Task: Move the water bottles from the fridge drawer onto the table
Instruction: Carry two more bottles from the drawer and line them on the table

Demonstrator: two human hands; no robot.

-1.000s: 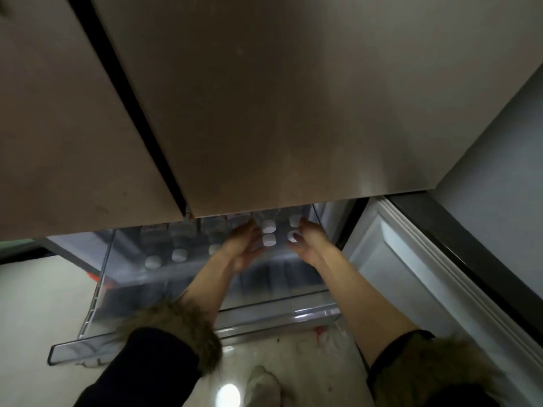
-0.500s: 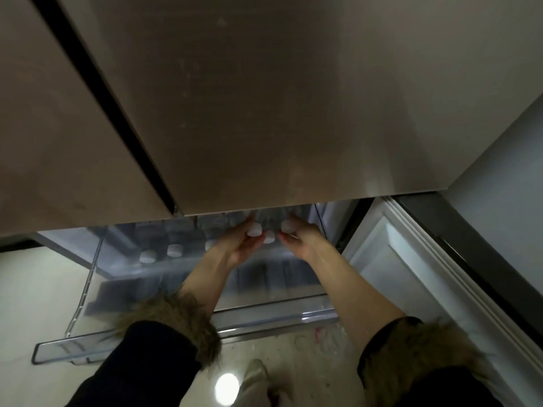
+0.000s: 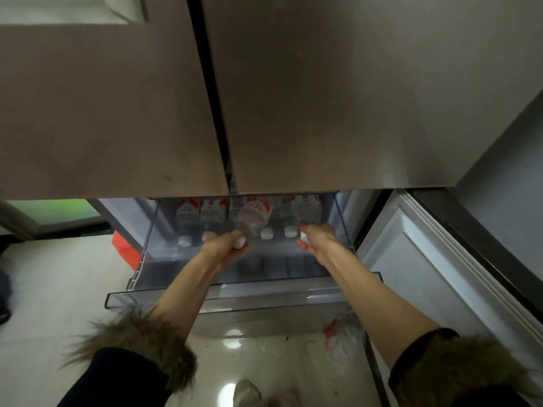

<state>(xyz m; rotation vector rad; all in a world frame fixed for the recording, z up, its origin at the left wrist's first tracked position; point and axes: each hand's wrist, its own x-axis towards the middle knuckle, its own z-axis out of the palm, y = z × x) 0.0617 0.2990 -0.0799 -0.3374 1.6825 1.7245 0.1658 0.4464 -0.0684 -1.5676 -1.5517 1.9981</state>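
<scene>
The clear plastic fridge drawer [image 3: 223,298] is pulled out below the closed upper doors. Several water bottles with white caps and red-and-white labels lie in a row at its back. My left hand [image 3: 226,248] grips the capped neck of one bottle [image 3: 254,214], which is tilted up out of the row. My right hand [image 3: 316,240] holds the neck of the rightmost bottle [image 3: 307,208], its white cap showing beside my palm. Two more caps [image 3: 266,234] sit between my hands, and others [image 3: 185,240] lie to the left.
The brown upper fridge doors [image 3: 293,98] hang close above the drawer. An open lower door [image 3: 426,265] stands at the right. On the glossy floor lie a crumpled plastic bag [image 3: 342,339] and a red object [image 3: 126,249] left of the drawer.
My view has pulled back and the bottle labels now show. My left hand has lifted its bottle's neck up out of the row; my right hand has moved onto the rightmost bottle.
</scene>
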